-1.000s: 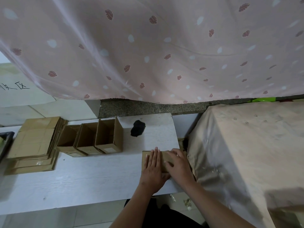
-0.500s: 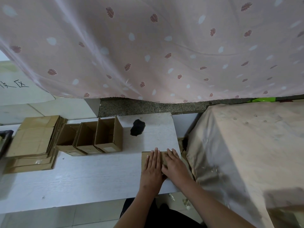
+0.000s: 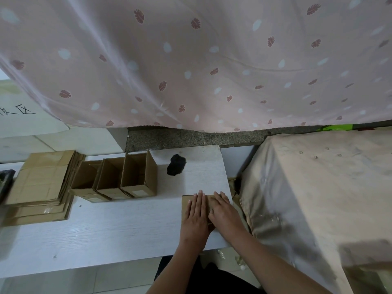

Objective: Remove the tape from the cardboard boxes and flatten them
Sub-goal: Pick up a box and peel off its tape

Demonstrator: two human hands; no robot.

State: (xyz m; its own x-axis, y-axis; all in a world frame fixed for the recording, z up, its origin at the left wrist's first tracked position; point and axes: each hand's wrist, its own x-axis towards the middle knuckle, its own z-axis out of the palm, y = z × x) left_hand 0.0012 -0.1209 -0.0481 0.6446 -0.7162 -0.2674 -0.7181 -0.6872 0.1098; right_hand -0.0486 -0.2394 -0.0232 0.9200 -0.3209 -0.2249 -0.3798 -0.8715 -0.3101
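A pink curtain [image 3: 191,60] with leaf prints hangs across the whole upper part of the view. To the right stands a big block under a dusty plastic cover [image 3: 318,198]. A white table [image 3: 106,230] runs along the lower left and centre.

At the table's left end lies a stack [image 3: 40,183] of flattened cardboard, several sheets deep. Just beside it, to its right, three open boxes [image 3: 118,177] stand upright in a row, touching side by side, open tops up. A black lump [image 3: 176,164] sits on the table beyond them, apart from the row.

Near the table's right front corner lies a flattened box [image 3: 187,201], flat on the surface and mostly covered by the person's hands. The left hand [image 3: 196,217] lies palm down on it, fingers straight and close together, pressing. The right hand [image 3: 224,211] lies beside it, touching it, also palm down with fingers stretched out over the cardboard. Neither hand curls round anything. Both bare forearms reach in from the bottom edge.
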